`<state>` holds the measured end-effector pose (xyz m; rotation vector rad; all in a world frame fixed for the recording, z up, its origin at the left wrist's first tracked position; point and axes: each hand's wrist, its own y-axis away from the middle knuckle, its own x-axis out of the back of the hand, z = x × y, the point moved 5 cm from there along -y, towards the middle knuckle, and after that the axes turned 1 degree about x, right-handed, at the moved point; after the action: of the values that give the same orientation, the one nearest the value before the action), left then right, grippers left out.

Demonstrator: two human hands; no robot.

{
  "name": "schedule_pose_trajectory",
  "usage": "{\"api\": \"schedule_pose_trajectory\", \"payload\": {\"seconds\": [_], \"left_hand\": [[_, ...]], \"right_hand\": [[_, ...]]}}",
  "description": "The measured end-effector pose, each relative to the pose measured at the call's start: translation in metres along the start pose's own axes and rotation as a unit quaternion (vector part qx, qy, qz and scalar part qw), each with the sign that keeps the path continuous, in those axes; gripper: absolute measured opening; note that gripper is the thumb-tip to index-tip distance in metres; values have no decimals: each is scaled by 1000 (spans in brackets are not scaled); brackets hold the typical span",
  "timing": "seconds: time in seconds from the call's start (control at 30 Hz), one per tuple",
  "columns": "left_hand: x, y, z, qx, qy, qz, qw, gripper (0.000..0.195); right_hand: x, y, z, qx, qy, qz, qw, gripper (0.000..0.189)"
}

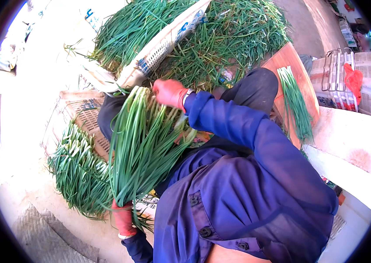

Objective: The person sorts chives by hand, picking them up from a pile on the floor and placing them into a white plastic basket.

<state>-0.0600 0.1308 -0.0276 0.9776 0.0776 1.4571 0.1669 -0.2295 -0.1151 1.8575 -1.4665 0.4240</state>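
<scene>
A large bunch of long green chives (139,141) hangs in front of my body, its pale stem ends upward and its leaves fanned down. My left hand (123,217), in a red glove, grips the leaf tips at the bottom of the bunch. At the upper end, my right hand (169,93), also red-gloved, is curled at the stem ends with its fingers pinched against them; some blur and the glove hide the fingertips. Beside my left knee lies a thick row of trimmed chives (80,174), pale ends up. A smaller neat bundle (295,102) rests on a wooden board (307,88) at the right.
A heap of long chives (139,29) and a pile of loose leaves (238,36) lie ahead, with a white plastic crate edge (162,46) between them. Another perforated crate (90,111) stands at left. Stacked crates (340,79) and a red plastic bag (353,80) are at right.
</scene>
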Motion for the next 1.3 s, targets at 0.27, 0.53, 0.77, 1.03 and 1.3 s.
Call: {"api": "schedule_pose_trajectory", "payload": {"seconds": [0.27, 0.53, 0.77, 1.03, 1.3], "left_hand": [[-8, -9, -142, 173, 96, -101, 975, 47], [-27, -2, -36, 31, 19, -81, 996, 42], [-30, -2, -38, 36, 21, -99, 994, 39], [-27, 5, -21, 108, -55, -82, 989, 44], [-16, 3, -64, 163, 77, -107, 978, 40]], "right_hand": [[41, -23, 65, -123, -235, -106, 958, 44], [-12, -10, 49, -125, -407, -26, 904, 14], [-14, 49, 106, -238, -390, -223, 861, 43], [-39, 76, 83, -39, -298, -176, 937, 24], [52, 35, 105, -68, -75, 27, 994, 41]]}}
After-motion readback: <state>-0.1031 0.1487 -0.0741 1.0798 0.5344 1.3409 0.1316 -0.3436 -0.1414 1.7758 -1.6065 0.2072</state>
